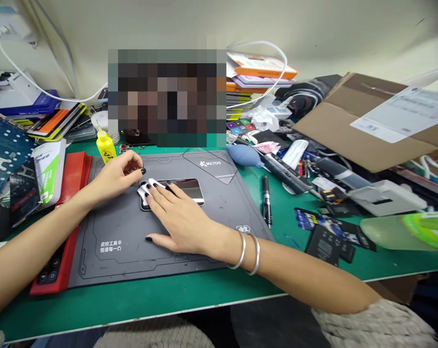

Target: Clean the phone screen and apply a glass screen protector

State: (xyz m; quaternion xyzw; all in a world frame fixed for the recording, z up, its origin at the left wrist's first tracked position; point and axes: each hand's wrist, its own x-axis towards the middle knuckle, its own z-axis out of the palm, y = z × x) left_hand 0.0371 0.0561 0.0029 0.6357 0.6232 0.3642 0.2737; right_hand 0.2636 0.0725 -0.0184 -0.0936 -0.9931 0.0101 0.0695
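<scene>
A smartphone (194, 189) with a dark, glossy screen lies flat on the grey work mat (139, 261). My right hand (182, 217) reaches across it, pressing a white cloth (142, 190) against its left part with the fingertips; the thumb sticks out to the side over the mat. Much of the screen and cloth is hidden under the fingers. My left hand (120, 174) is raised just beyond the phone's left end, fingers curled and the thumb tip close to the index finger. Nothing shows between them. A yellow dropper bottle (105, 145) stands behind the left hand.
A red case (64, 193) borders the mat's left edge. Along the right lie a blue air blower (245, 155), a black pen (265, 200), dark cards (322, 244) and a green-capped bottle (388, 232). A cardboard box (349, 111) stands at the back right. A blurred block covers the back middle.
</scene>
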